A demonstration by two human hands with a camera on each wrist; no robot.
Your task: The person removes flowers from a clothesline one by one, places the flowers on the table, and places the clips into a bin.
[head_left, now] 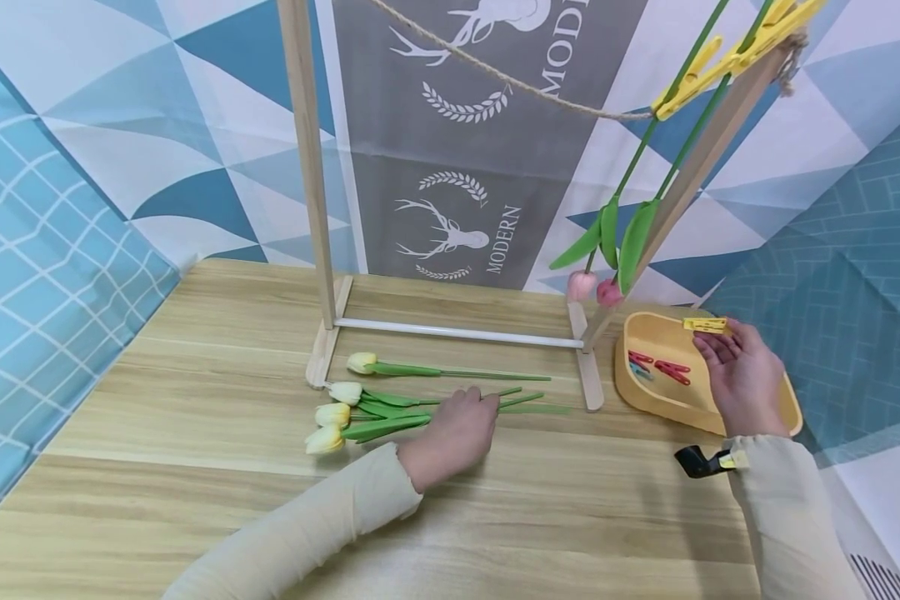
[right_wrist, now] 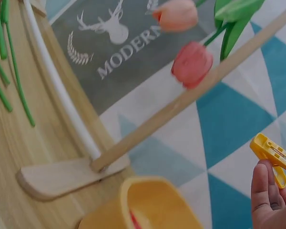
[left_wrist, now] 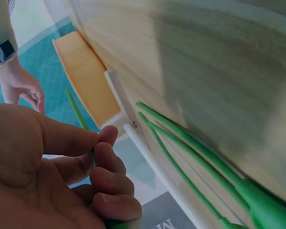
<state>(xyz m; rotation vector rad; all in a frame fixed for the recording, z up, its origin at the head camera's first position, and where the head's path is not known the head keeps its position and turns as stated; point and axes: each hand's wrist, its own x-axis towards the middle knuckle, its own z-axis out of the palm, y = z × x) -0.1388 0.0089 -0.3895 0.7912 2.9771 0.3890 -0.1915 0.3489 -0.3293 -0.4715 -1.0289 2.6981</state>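
Right, left hand (head_left: pixel 457 433) has thumb and fingers together, pinched on one green stem (left_wrist: pixel 76 109). That's a pale tulip from the group on the wooden table (head_left: pixel 195 517); I can't tell whether the bloom is off the surface. Bunched pale tulips (head_left: pixel 332 414) lie at that hand, blooms left, stems right. One more loose tulip (head_left: pixel 362 362) lies apart from the bunch, nearest the white crossbar (head_left: pixel 457 332).

Right hand (head_left: pixel 746 375): clamped on a yellow clothespin (head_left: pixel 705 325), thumb against fingers. I have it held up at the orange bin (head_left: pixel 663 408), on the right side of the table. Inside the bin: red clothespins (head_left: pixel 672 372) and a blue one (head_left: pixel 640 372). Black mount (head_left: pixel 699 462) at the right cuff.

Behind the tulips, a wooden frame: left post (head_left: pixel 311 167), right post (head_left: pixel 708 150), crossbar low between them, twine (head_left: pixel 495 75) strung up top. Two pink tulips (head_left: pixel 581 286) hang blooms down beside the right post, stems at the yellow clips (head_left: pixel 690 87) on the twine.

Backdrop: grey panel (head_left: pixel 390 225) with deer and MODERN print, blue-and-white triangles either side.
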